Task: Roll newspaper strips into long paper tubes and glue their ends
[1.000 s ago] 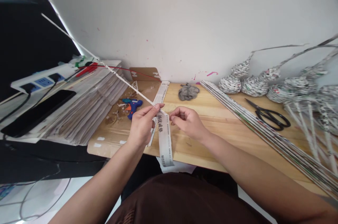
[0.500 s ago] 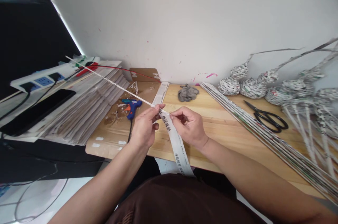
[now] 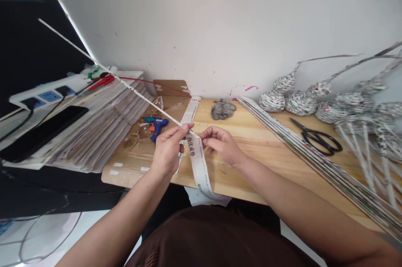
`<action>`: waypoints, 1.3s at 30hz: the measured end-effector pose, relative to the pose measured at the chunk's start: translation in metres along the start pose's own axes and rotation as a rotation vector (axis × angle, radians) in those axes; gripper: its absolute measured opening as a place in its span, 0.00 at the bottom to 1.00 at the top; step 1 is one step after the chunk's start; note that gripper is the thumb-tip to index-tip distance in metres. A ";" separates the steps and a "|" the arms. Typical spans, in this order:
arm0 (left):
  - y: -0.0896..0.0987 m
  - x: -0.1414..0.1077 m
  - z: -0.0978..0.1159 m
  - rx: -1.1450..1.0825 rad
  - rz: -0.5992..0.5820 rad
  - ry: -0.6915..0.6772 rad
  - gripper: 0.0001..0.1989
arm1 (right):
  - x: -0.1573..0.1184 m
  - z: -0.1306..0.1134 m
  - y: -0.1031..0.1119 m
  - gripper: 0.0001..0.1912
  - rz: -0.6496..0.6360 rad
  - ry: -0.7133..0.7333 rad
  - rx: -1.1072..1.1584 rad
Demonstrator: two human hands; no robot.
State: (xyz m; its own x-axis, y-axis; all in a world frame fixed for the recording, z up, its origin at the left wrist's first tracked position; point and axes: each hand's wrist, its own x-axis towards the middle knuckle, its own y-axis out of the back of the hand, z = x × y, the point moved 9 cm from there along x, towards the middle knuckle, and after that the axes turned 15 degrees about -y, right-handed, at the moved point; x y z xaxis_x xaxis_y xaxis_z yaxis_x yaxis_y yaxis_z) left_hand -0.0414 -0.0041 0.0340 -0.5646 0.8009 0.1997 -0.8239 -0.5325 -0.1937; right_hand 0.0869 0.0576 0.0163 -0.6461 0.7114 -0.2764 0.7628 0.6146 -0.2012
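My left hand [image 3: 169, 147] pinches a thin rolled paper stick [image 3: 141, 96] at its lower end, thumb on top. The stick slants up and left past the wall's edge. From the pinch hangs a flat newspaper strip [image 3: 195, 156] with black printed characters, curving down over the table's front edge toward my lap. My right hand [image 3: 221, 144] is closed, thumb and fingers curled at the strip's upper right edge. The fingertips partly hide the contact there.
Left are a newspaper stack [image 3: 116, 120], phone [image 3: 44, 133], power strip [image 3: 47, 95] and blue glue gun [image 3: 158, 128] on cardboard [image 3: 125, 174]. A grey cloth lump [image 3: 222, 110] lies behind my hands. Right are paper sticks [image 3: 301, 151], scissors [image 3: 320, 139] and woven paper gourds [image 3: 300, 103].
The paper stick's far end has moved up and left, and more of it extends past my left hand. The strip's hanging part has shifted left and bends more. My right hand has turned slightly.
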 end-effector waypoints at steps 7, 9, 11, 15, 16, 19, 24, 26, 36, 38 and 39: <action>-0.004 0.001 -0.003 0.025 -0.029 -0.006 0.17 | -0.002 -0.005 0.002 0.07 0.056 0.054 -0.084; -0.003 0.003 -0.002 0.013 -0.032 -0.003 0.17 | -0.002 -0.005 0.001 0.05 0.048 0.056 -0.073; -0.005 0.004 -0.003 0.011 -0.045 0.011 0.17 | -0.003 -0.007 0.000 0.06 0.036 0.087 -0.064; -0.014 -0.002 -0.008 0.026 -0.111 0.060 0.17 | -0.003 -0.010 0.001 0.10 0.050 0.175 -0.080; -0.016 -0.003 -0.010 0.028 -0.123 0.067 0.17 | -0.003 -0.010 0.002 0.11 0.055 0.186 -0.084; -0.018 -0.003 -0.014 0.044 -0.137 0.057 0.16 | 0.000 -0.007 0.003 0.11 0.058 0.179 -0.101; -0.013 0.004 -0.018 0.071 -0.132 0.032 0.14 | 0.002 -0.004 0.002 0.09 0.048 0.157 -0.121; -0.011 0.005 -0.019 0.074 -0.118 0.031 0.14 | 0.001 -0.004 0.002 0.08 0.059 0.165 -0.128; -0.019 0.004 -0.019 0.027 -0.209 0.080 0.15 | 0.002 -0.005 0.007 0.10 0.110 0.186 -0.115; -0.020 0.004 -0.019 0.000 -0.220 0.112 0.13 | 0.002 -0.004 0.006 0.10 0.082 0.190 -0.110; -0.019 0.004 -0.019 -0.011 -0.217 0.123 0.13 | 0.002 -0.005 0.005 0.09 0.070 0.196 -0.111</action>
State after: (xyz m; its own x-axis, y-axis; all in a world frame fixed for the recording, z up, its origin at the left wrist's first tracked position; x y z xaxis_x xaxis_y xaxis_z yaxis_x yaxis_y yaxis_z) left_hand -0.0265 0.0143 0.0200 -0.3640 0.9237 0.1192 -0.9241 -0.3423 -0.1697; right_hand 0.0893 0.0635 0.0191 -0.5927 0.7996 -0.0964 0.8054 0.5873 -0.0805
